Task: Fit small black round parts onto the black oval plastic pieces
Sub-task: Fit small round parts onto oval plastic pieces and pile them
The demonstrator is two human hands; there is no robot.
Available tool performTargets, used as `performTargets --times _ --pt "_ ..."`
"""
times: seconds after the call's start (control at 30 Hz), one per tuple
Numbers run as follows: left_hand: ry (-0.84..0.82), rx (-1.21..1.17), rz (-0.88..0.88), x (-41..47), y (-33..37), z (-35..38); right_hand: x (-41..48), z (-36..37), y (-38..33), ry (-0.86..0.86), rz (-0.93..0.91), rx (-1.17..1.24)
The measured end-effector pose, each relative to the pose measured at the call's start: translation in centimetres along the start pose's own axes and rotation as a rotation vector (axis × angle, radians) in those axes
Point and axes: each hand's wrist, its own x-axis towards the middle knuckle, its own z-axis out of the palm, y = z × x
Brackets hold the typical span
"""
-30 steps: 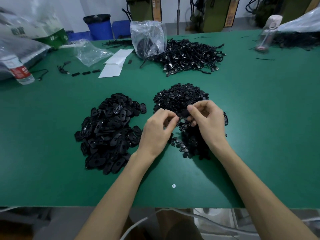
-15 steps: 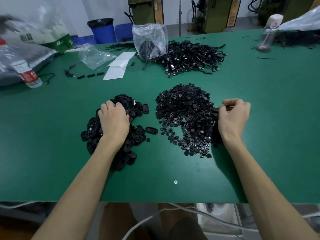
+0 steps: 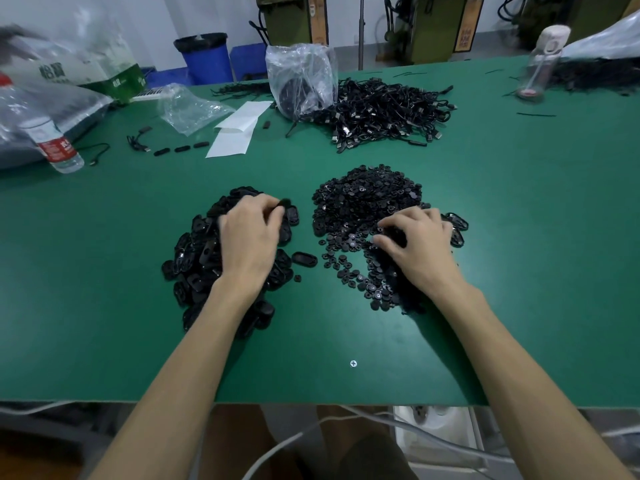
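Observation:
A heap of black oval plastic pieces (image 3: 197, 258) lies left of centre on the green table (image 3: 104, 306). My left hand (image 3: 249, 237) rests on top of it, fingers curled, pinching a blurred black oval piece at its fingertips. One oval piece (image 3: 304, 259) lies alone between the heaps. To the right spreads a heap of small black round parts (image 3: 367, 195). My right hand (image 3: 419, 247) sits on its near right side, thumb and curled fingers closing on round parts. A few oval pieces (image 3: 459, 225) lie just right of that hand.
At the back lie a pile of black cables (image 3: 384, 112), a plastic bag (image 3: 301, 81), white paper (image 3: 239, 133) and a clear bag (image 3: 190, 107). A water bottle (image 3: 52, 143) stands far left, a clear bottle (image 3: 540, 60) far right. A small screw (image 3: 353, 363) lies near the front edge.
One second ago both hands met over the round parts. The left hand then moved onto the oval heap. The right hand went to the heap's right edge and has come back onto the round parts.

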Motion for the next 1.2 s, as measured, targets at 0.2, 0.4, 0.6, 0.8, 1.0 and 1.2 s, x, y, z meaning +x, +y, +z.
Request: performTargets --times 0.2,0.4,0.6,0.8,1.0,1.2 --pt "-0.447 -0.646 -0.049 -2.3 4.7 2.8 0.0 0.5 -0.3 0.003 -0.033 -0.023" --pt "-0.536 -0.909 -0.187 -3.0 5.9 5.4 -0.1 0.3 -0.5 0.064 -0.031 0.053" --pt "-0.447 -0.831 -0.097 -3.8 5.0 6.1 -0.2 0.2 -1.0 0.126 -0.021 0.126" --pt "-0.255 -0.684 -0.069 -4.1 4.2 6.6 -0.2 0.1 -0.8 0.130 0.002 0.150" --pt "-0.275 -0.928 -0.246 -3.9 4.2 6.3 -0.3 0.0 -1.0 0.166 0.017 0.209" --pt "-0.328 -1.084 -0.227 -4.1 4.0 5.7 -0.7 -0.3 -1.8 0.128 0.010 0.462"
